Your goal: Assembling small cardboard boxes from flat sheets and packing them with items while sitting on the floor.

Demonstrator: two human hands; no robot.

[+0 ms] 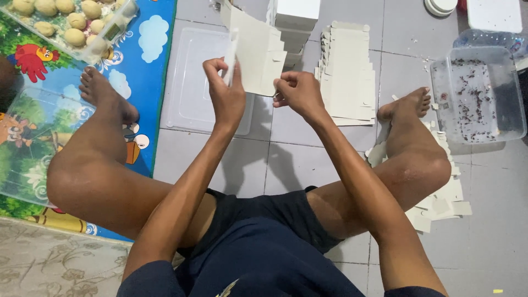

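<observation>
Cardboard was the thing in hand: a flat, pale grey die-cut carton blank (256,49) with notched flaps was held up off the tiled floor (308,159), between the two hands and just above them. The left hand (226,91) was closed on its left edge, thumb and fingers pinching a narrow folded strip, while the right hand (297,91) pinched the lower right corner flap between curled fingers. The blank's long axis ran up and away from the hands, tilted slightly leftward at its far end, so both hands gripped its near end and neither was clearly nearer. Beyond the right hand, flat on the floor, lay a stack of similar flat grey carton blanks (349,77), well apart from the fingers. Beyond the left hand lay a clear plastic lid (192,82); further right of the right hand sat a clear plastic tub flecked with dark crumbs (476,96).
</observation>
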